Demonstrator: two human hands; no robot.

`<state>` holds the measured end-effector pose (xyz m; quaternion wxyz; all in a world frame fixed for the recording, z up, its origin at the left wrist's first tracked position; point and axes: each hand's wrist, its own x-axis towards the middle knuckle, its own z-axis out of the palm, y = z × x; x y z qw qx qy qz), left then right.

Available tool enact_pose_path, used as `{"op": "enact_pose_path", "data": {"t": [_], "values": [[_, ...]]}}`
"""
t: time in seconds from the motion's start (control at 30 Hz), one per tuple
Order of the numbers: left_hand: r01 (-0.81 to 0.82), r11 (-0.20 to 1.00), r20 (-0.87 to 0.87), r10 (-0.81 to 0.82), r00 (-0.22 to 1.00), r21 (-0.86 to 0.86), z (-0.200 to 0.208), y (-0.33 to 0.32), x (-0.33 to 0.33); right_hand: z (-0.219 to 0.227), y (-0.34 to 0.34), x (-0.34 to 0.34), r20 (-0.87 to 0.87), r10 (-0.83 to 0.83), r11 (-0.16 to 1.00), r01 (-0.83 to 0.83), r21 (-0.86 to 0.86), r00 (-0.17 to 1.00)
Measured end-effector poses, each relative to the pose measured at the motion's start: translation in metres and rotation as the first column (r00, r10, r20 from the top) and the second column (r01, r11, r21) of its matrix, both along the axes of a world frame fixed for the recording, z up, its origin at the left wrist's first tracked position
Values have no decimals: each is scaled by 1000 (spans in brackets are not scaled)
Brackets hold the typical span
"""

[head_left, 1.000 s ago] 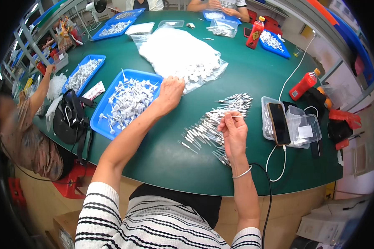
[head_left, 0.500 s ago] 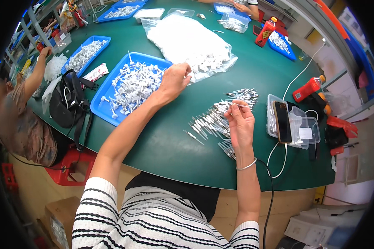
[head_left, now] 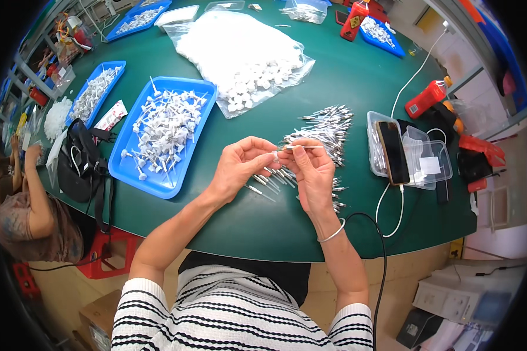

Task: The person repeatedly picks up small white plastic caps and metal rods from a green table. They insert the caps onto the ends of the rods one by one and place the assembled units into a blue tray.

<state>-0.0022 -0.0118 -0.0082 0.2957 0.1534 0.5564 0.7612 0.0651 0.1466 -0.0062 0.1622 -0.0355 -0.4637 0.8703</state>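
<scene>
Over the near middle of the table, my left hand is closed in a pinch around a small white plastic cap. Close against it, my right hand pinches a thin rod between thumb and fingers, its end pointing at the cap. Whether the two parts touch is too small to tell. Under and behind my hands lies a pile of similar thin rods. A clear bag holds many white caps. Left of my hands, a blue tray contains rods with white caps on them.
A phone leans on clear plastic boxes at right, with white cables nearby. Red bottles stand farther back. A black bag and another blue tray are at left, where a co-worker sits.
My left hand has come from the cap bag toward me, bringing a white cap. My right hand has moved left with the rod, so both hands now meet. The view has shifted slightly.
</scene>
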Motion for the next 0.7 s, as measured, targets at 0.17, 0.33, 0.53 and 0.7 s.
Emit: {"op": "enact_pose_path", "data": {"t": [0.17,0.33,0.53,0.7], "values": [[12,1000,14,-12,1000,4,5,2,3,-1,2,0,37,-31,999,30,26,999],[60,998,16,-59,998,-30,-1,-2,-1,0,1,0,46,-34,999,32,36,998],[-13,999,111,10,994,30,-8,-4,-4,-6,1,1,12,-53,992,51,120,999],[-14,998,133,6,991,57,-3,-1,0,-9,-1,0,-14,-50,990,51,131,999]]}}
